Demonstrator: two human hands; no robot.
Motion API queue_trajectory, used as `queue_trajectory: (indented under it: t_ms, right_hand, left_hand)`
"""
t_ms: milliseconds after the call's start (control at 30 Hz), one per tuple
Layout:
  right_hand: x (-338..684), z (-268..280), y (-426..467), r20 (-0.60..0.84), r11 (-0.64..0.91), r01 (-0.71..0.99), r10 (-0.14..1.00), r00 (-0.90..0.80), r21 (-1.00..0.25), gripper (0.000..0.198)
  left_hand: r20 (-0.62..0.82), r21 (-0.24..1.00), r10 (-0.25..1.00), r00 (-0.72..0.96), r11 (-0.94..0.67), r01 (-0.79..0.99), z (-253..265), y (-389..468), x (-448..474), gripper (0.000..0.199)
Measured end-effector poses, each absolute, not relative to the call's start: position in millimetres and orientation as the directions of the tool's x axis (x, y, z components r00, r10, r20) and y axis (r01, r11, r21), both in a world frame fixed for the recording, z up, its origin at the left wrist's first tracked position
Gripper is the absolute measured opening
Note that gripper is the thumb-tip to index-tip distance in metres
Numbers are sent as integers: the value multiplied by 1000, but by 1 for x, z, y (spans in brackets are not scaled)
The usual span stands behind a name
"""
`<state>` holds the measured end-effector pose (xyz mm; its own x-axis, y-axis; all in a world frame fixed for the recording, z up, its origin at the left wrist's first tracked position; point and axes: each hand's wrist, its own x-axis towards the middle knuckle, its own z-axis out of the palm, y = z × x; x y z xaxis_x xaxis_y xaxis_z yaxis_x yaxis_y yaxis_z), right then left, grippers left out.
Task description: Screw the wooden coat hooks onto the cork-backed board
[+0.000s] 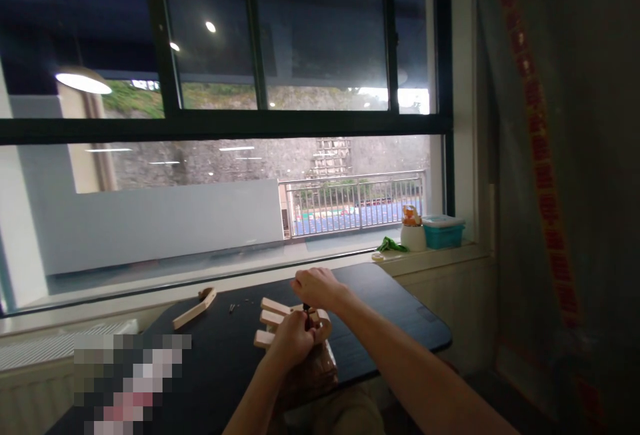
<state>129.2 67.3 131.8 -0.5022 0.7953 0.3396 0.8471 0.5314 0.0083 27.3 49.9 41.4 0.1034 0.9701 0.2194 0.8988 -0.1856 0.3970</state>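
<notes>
On the dark table (pixel 220 368), a pale wooden assembly (pixel 271 318) with several blocky prongs points to the left, and a rounded end shows at its right. My left hand (pixel 294 338) is closed around the assembly near its middle. Above it, my right hand (pixel 320 287) is closed over the top of an upright tool with a dark shaft (pixel 307 308), which looks like a screwdriver; its handle is hidden in the palm. The tool's tip is hidden behind my left hand. Under the assembly lies a brown, shiny block or wrapped bundle (pixel 320 365).
A loose angled wooden piece (pixel 195 308) lies at the table's far left, with small screws (pixel 232 308) beside it. Along the windowsill stand a white pot (pixel 413 236), a teal box (pixel 443 232) and a green cloth-like item (pixel 391 244). A radiator (pixel 65 348) is at the left.
</notes>
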Motion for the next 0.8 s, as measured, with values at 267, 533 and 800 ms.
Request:
queue_trajectory:
  t_ms: [267, 533, 800]
  right_hand:
    - [129, 143, 67, 288, 573, 817, 772, -567, 71, 36]
    - [131, 146, 67, 254, 576, 814, 779, -573, 73, 34]
    - [126, 139, 68, 279, 554, 829, 786, -551, 76, 40]
  left_hand:
    - [227, 427, 972, 67, -161, 890, 36, 55, 26, 9]
    - [227, 427, 971, 72, -166, 889, 38, 55, 26, 9]
    - [203, 445, 975, 93, -177, 878, 41, 52, 27, 8]
